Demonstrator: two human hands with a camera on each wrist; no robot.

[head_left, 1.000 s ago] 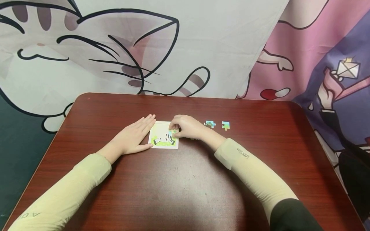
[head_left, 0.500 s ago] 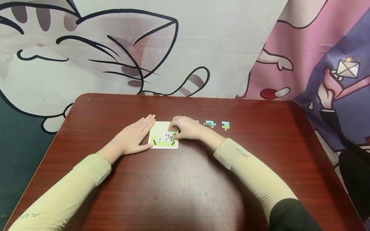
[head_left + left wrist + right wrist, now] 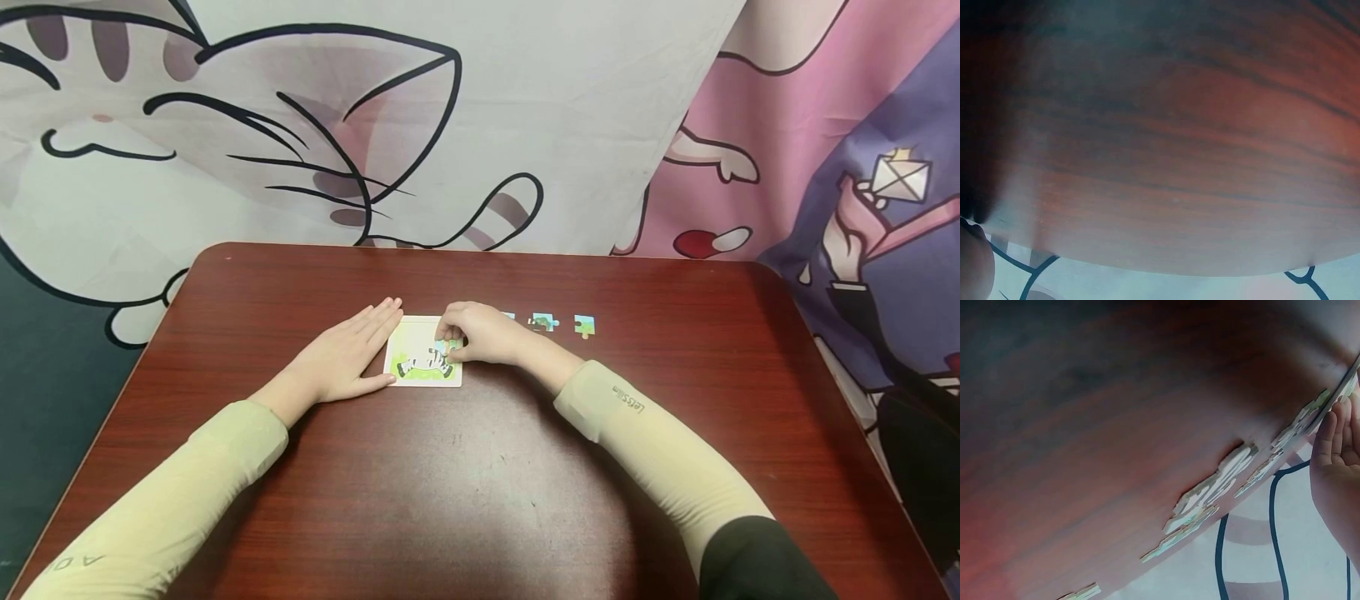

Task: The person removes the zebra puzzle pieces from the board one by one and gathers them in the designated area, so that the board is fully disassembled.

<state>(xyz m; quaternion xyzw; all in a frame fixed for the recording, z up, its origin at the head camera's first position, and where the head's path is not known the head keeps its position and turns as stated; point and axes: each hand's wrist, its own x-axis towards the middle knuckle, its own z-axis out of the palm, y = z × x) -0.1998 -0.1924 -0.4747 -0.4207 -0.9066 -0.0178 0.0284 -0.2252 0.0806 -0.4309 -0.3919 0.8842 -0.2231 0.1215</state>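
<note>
Head view: left hand [image 3: 343,360] flat, fingers straight, resting on the table [image 3: 480,467] against the left edge of the zebra puzzle board [image 3: 414,367]; right hand [image 3: 480,333] curled, pinching a puzzle piece [image 3: 448,344] onto the board's right side; loose pieces [image 3: 542,322] lying just beyond

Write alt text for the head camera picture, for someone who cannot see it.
A person's right hand fits a puzzle piece into a small zebra puzzle tray on a dark red table, while the flat left hand steadies the tray's left edge. Loose pieces lie to the right; cartoon cat cloths hang behind.
</note>
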